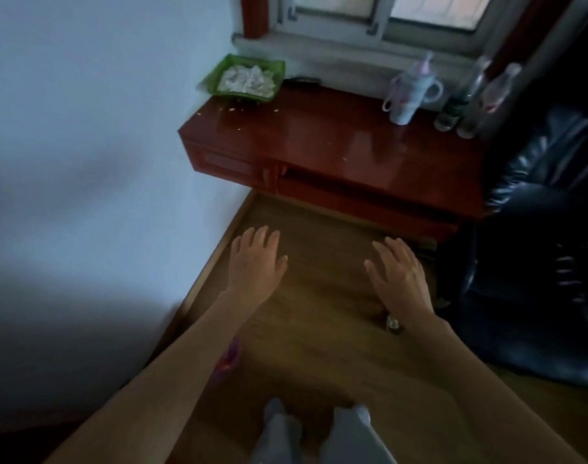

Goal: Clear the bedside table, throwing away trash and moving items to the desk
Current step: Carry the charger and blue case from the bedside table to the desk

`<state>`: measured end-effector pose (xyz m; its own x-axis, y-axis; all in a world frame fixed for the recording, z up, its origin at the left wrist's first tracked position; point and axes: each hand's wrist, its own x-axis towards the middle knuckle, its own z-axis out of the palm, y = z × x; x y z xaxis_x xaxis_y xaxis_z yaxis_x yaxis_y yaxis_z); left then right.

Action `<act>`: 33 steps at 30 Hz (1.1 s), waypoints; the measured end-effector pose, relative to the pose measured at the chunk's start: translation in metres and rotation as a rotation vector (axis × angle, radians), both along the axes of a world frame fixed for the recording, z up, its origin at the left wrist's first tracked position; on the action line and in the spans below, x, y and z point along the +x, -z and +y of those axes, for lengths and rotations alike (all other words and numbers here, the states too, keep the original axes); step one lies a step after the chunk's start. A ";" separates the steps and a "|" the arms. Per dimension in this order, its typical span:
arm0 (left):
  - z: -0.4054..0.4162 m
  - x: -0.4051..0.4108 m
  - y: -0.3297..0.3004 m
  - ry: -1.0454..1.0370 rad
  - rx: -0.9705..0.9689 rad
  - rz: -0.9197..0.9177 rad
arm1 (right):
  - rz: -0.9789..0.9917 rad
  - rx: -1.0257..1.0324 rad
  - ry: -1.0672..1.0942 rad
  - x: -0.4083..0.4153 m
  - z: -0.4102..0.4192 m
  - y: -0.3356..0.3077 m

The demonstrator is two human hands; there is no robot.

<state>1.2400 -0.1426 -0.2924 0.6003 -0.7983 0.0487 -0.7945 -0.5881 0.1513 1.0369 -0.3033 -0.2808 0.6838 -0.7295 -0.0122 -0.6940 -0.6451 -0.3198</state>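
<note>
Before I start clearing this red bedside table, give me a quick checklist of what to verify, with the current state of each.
1. Both hands free: ok. The left hand and right hand are open and hold nothing.
2. Trash located: ok. The green square tray of white scraps sits at the far left corner of the glossy red bedside table.
3. Items to move located: ok. The pale two-handled sippy cup and two clear bottles stand at the far right.
4. Crumbs on the tabletop: not ok. Small specks lie near the tray.
5. Bin and desk in view: cannot tell.
</note>
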 end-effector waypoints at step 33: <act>-0.308 -0.577 -0.054 0.980 -0.052 -0.035 | -0.129 -0.090 0.933 -0.618 -0.076 -0.036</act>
